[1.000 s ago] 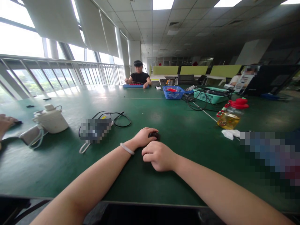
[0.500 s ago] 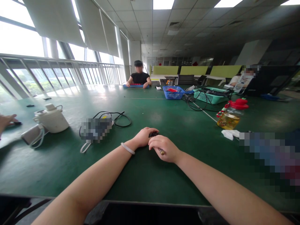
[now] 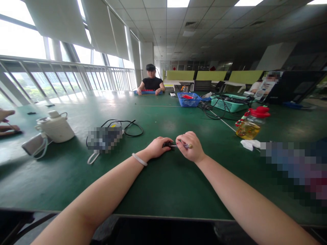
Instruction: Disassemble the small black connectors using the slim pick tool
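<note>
My left hand (image 3: 158, 147), with a white band at its wrist, rests on the green table (image 3: 153, 190). Its fingers are closed on a small black object (image 3: 168, 144), mostly covered, so its kind cannot be made out. Close on the right, my right hand (image 3: 191, 147) grips a small screwdriver (image 3: 189, 146). The tool lies nearly level, its thin metal shaft pointing left to the black object and its rounded, gold-coloured end sticking out of the fist. Whether the tip touches the object is too small to tell.
Left of my hands lie a blurred-out device (image 3: 104, 139) with a black cable, a white jug-like bottle (image 3: 55, 126) and another person's hand (image 3: 9, 129). To the right stand a red-lidded bottle (image 3: 250, 124), a blue basket (image 3: 189, 101) and a green basket (image 3: 230, 105). Someone (image 3: 151, 83) sits opposite.
My right hand has moved right and slightly up, away from my left hand, with the screwdriver in it; the shaft now shows between them. At far left, the other person's hand has shifted.
</note>
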{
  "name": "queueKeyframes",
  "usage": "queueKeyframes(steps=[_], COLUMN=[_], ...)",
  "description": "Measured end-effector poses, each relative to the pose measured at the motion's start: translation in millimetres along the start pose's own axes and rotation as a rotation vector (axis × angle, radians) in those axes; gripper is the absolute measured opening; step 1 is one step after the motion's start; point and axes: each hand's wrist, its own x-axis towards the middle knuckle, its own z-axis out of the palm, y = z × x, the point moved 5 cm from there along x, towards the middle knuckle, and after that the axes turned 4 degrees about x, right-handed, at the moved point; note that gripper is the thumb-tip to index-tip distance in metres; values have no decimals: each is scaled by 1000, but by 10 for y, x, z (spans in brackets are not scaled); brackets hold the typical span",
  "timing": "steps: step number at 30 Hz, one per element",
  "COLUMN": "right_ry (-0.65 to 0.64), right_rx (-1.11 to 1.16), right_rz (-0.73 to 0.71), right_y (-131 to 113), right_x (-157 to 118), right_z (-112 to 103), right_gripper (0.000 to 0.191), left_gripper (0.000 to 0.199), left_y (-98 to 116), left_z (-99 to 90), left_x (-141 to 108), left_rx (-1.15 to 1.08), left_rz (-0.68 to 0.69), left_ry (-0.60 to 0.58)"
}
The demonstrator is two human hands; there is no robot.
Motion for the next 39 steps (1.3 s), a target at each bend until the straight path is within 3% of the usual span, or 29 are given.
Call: queueKeyframes(steps=[4,10,12,17,24,33,39], right_ry=[-37,-218,-265,-301,-266,-285,-206], right_rx=[45,-51,-88,-73,-48,-105,34], right_rz=[-35,-308,-338,-313,-273,-367,-173], right_y=[-80,-481,-550,-516,-369,-561,-330], right_x=[2,-14,-20,-19,-12,-43,-9], right_z=[47,229,288,306,199,346,210], right_gripper=[26,28,27,28,46,40,44], left_gripper=[32,35,34,32,29,33,32], left_y=[2,17,20,18,-2,10,-3], left_z=[-1,0,-4,0,17,17,6], left_x=[-1,2,-1,-2,13,0,10], left_rx=[-8,-16,-16,-20,-32,-28,-21], left_rz=[1,28,36,54,41,38,41], left_ry=[4,5,12,29,23,43,23])
